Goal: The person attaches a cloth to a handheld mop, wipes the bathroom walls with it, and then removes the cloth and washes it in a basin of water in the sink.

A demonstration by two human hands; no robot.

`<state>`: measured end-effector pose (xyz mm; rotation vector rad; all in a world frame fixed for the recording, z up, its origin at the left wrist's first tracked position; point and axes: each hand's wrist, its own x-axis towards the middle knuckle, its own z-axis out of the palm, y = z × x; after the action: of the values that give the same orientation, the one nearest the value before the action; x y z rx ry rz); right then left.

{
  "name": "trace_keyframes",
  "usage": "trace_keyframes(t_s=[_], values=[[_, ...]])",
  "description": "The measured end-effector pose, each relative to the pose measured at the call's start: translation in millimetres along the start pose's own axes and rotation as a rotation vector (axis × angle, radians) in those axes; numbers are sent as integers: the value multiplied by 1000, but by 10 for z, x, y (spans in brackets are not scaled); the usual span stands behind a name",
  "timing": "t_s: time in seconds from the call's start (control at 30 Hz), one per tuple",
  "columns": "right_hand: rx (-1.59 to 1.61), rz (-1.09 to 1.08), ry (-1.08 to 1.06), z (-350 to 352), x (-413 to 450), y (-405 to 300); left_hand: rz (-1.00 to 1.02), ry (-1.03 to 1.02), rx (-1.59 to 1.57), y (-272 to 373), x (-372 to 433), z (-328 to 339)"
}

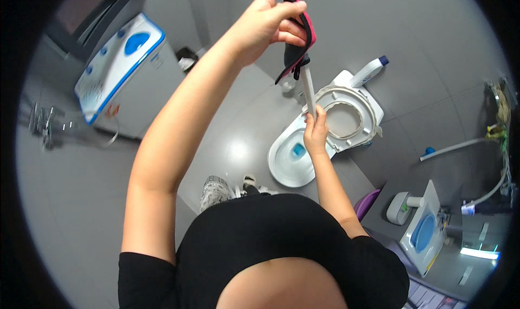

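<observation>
My left hand, raised at the top of the view, pinches a black-and-pink cloth pad between thumb and fingers. The pad hangs around the upper end of a pale flat handle; its top is cut off by the picture's edge. Lower down, my right hand grips the handle's other end. Beneath that hand stands a white toilet, its bowl uncovered, with blue water inside. The raised seat, wrapped in a pale padded cover, leans back behind the bowl.
A white bottle with a dark blue cap rests on the toilet's back. A washing machine with blue trim stands left, near a wall tap. To the right are a grey hose, a washbasin holding a blue basin, and something purple.
</observation>
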<state>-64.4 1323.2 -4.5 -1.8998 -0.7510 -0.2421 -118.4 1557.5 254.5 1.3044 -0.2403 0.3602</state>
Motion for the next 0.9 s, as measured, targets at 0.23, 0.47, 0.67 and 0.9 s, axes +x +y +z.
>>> trace_keyframes(t_s=[0.23, 0.47, 0.67, 0.9], values=[[30, 53, 346, 357, 902, -126, 22, -236, -217, -132, 1040, 48], [75, 82, 760, 213, 2141, -489, 71, -629, -105, 126, 1821, -134], [46, 69, 1014, -417, 2891, -217, -40, -641, -147, -40, 2415, -571], [-640, 445, 1228, -1780, 3435, 529, -103, -640, -59, -338, 2983, -949]])
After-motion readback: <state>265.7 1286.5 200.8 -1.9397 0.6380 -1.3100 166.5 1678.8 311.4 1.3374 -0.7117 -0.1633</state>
